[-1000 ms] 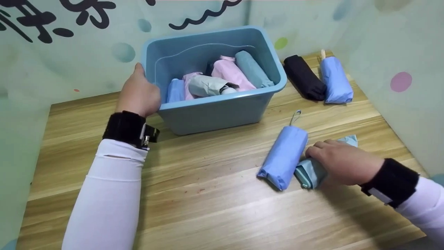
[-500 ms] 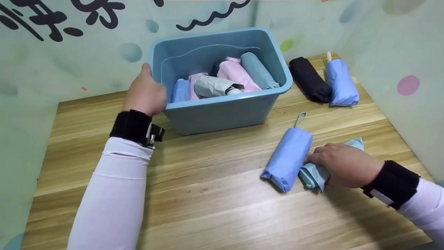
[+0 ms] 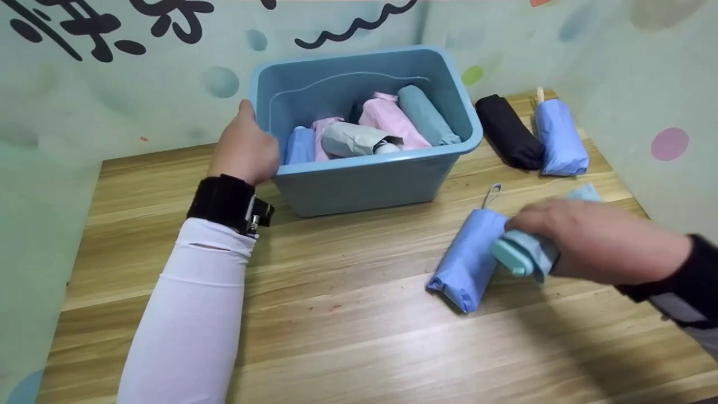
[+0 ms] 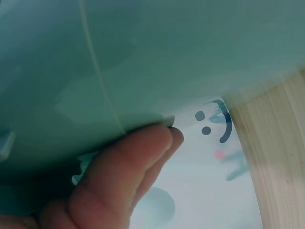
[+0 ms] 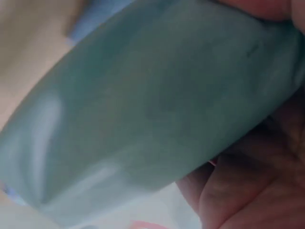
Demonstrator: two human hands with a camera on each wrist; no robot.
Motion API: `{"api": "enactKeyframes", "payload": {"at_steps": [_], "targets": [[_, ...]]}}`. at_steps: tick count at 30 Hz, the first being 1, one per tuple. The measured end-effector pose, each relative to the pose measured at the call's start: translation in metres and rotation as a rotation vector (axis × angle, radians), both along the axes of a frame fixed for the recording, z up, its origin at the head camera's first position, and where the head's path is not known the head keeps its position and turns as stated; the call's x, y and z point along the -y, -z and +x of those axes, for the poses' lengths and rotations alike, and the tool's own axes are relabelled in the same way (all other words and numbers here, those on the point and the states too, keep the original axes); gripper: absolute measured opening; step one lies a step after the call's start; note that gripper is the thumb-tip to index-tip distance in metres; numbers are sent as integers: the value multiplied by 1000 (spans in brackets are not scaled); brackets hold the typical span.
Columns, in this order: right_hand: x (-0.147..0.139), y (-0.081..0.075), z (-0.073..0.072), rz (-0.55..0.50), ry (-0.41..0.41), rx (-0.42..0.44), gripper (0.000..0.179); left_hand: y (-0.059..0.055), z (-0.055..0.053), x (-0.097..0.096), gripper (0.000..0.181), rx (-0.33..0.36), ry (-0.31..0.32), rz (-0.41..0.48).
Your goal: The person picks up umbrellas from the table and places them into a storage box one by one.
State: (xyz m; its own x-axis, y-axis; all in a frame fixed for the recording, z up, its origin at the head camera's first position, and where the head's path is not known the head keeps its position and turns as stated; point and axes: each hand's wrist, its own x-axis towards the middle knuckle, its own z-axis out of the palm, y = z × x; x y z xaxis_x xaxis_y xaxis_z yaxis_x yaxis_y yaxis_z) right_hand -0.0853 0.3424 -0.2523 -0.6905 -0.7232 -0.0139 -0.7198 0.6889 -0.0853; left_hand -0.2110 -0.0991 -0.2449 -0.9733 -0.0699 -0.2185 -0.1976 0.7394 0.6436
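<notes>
At the left end of the blue plastic bin [image 3: 359,188], my left hand [image 3: 247,148] grips the rim. In the left wrist view its fingers [image 4: 126,162] lie against the bin's outer wall. My right hand [image 3: 594,238] holds a folded teal umbrella [image 3: 516,255], lifted off the table; its middle is hidden under the hand. The same umbrella fills much of the right wrist view, fingers at its upper edge and palm below. Just left of that hand lies a blue folded umbrella [image 3: 468,261] with a wrist loop. Inside the bin are several folded umbrellas, including a pink one [image 3: 392,120].
A black folded umbrella [image 3: 509,132] and another blue umbrella [image 3: 561,137] lie right of the bin at the back of the wooden table [image 3: 336,336]. A patterned wall covering [image 3: 168,112] stands close behind the table and along its sides.
My right hand has lifted the teal umbrella from the table. The left hand keeps its grip on the bin. The whole head view has shifted slightly.
</notes>
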Motion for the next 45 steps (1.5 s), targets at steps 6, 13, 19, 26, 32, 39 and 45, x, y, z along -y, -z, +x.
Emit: {"api": "enactKeyframes", "payload": {"at_steps": [6,13,19,26,32,39,45], "targets": [[35,-45,-18,-115,-140,-109,73,1,0,-2,77,7,-12,3],[90,-66,-51,-216,-253,-155,58,0,0,-2,79,12,-23,16],[132,-75,-78,-265,-288,-130,53,-1,1,-3,78,3,-23,12],[173,-72,-111,-235,-253,-99,64,-1,2,-1,78,-6,-21,1],[214,-51,-132,-94,-172,-67,73,-1,2,-1,79,14,-18,17],[248,-39,-145,49,-85,55,71,0,3,0,76,22,-17,16],[253,-40,-154,116,-45,157,67,-2,2,-1,77,21,-21,12]]}}
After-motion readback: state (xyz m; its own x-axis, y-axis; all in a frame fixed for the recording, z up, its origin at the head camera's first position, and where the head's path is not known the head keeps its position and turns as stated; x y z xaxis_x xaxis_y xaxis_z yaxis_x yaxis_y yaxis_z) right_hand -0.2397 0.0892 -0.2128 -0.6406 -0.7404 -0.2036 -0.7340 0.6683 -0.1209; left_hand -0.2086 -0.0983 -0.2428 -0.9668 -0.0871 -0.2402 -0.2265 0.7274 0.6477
